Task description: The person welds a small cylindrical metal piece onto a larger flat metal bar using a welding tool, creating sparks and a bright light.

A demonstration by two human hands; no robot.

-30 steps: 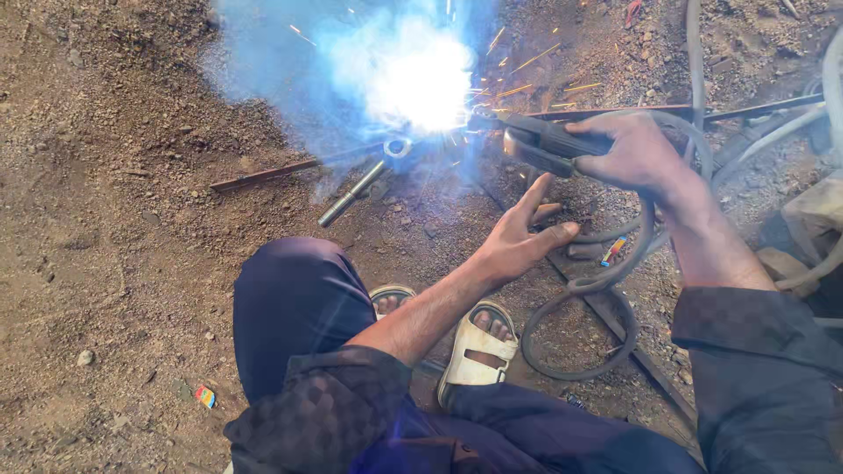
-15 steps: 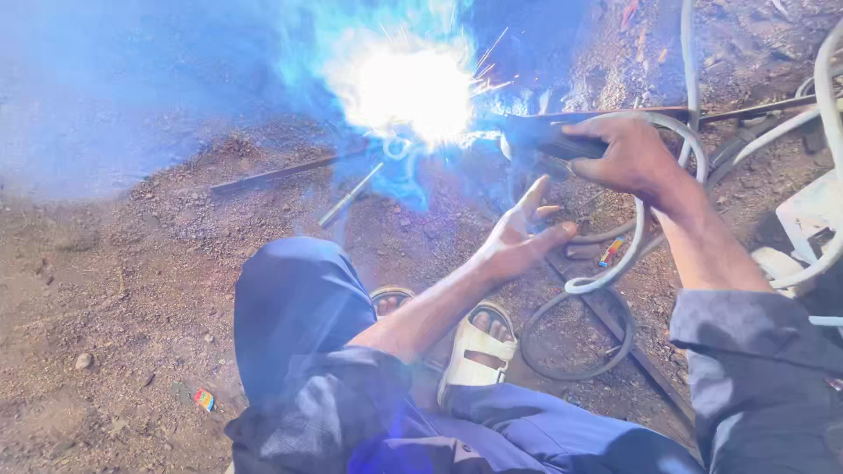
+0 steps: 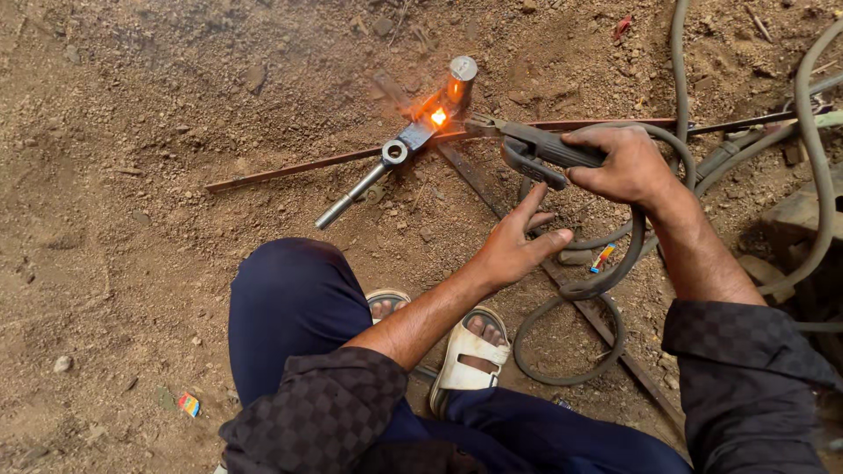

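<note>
My right hand [image 3: 625, 165] grips a grey welding electrode holder [image 3: 543, 151], its tip pointing left at a glowing orange weld spot [image 3: 438, 116]. The spot sits where a short metal cylinder [image 3: 460, 79] meets a long rusty flat bar [image 3: 307, 163] on the dirt. A steel rod with a ring eye [image 3: 367, 181] lies slanted from the same joint. My left hand [image 3: 516, 247] hovers open just below the holder, fingers spread, holding nothing. I squat with both sandalled feet [image 3: 470, 348] on the ground.
A thick grey cable [image 3: 580, 290] loops from the holder across the dirt by my feet. More hoses [image 3: 812, 132] run along the right edge. A second flat bar [image 3: 562, 281] angles down to the right. Small coloured scraps [image 3: 189, 405] lie on the dirt.
The bright blue-white arc, sparks and smoke have stopped; only an orange glow stays at the joint. My hands keep nearly the same places.
</note>
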